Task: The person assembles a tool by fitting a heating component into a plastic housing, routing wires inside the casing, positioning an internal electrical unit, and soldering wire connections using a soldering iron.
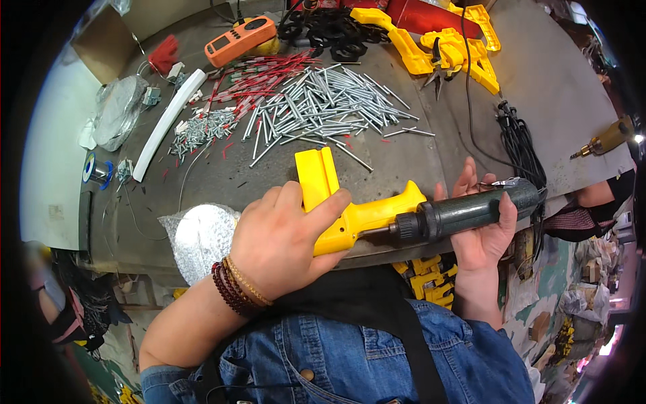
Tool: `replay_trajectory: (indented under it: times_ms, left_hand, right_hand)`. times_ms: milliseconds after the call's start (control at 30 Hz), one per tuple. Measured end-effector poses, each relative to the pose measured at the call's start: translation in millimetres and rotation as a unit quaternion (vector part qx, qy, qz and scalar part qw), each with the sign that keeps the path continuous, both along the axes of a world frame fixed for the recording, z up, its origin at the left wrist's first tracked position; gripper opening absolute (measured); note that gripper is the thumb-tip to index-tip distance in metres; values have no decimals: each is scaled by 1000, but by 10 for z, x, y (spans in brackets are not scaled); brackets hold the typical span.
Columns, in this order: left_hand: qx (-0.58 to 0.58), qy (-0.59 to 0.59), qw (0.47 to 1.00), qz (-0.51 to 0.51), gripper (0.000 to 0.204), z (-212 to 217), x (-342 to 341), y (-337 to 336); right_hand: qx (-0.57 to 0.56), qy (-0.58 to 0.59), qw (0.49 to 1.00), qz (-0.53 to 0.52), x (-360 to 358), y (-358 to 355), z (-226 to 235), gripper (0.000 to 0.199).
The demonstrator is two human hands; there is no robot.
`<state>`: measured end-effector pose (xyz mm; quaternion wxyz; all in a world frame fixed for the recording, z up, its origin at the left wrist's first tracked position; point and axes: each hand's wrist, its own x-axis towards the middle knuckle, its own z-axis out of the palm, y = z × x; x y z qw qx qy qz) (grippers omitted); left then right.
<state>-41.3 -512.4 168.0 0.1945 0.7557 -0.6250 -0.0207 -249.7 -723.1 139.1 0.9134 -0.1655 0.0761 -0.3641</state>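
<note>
A yellow housing (350,212) is held at the near edge of the tabletop (404,161) by the left hand (282,242), whose fingers (323,205) are clamped over its upper side. A dark electric screwdriver (471,210) is gripped by the right hand (481,232), fingers wrapped shut around the barrel, and its bit is pressed into the housing's right end, just beside the left fingertips. The step in hand is judged to be the driving of a screw into the housing; steady pressure along the bit's line and a firm hold on the housing would be called for next. Beyond the fingers a heap of metal pins (330,108) is spread, with more yellow housings (451,50) and an orange meter (240,39) farther off.
</note>
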Motion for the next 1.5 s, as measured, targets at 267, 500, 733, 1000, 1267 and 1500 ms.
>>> replay_trajectory:
  times_ms: [267, 500, 733, 1000, 1267, 1500]
  left_hand:
    - [-6, 9, 1000, -1, 63, -5, 7, -12]
    - [0, -6, 1000, 6, 63, 12, -1, -5]
    - [-29, 50, 996, -64, 88, 92, 206, 140]
    - [-92, 115, 988, -48, 92, -94, 222, 222]
    - [-81, 132, 987, -46, 92, -87, 230, 245]
    - [-95, 138, 985, -52, 91, -95, 228, 241]
  right_hand:
    - [26, -15, 1000, -3, 34, 93, -68, 31]
    - [6, -27, 995, 93, 85, 151, -112, 43]
    - [-18, 0, 1000, 6, 73, 210, -105, 46]
    - [23, -41, 999, 12, 113, 223, -119, 42]
    - [-14, -77, 997, 25, 68, 305, -147, 48]
    - [-19, -78, 996, 28, 66, 335, -149, 51]
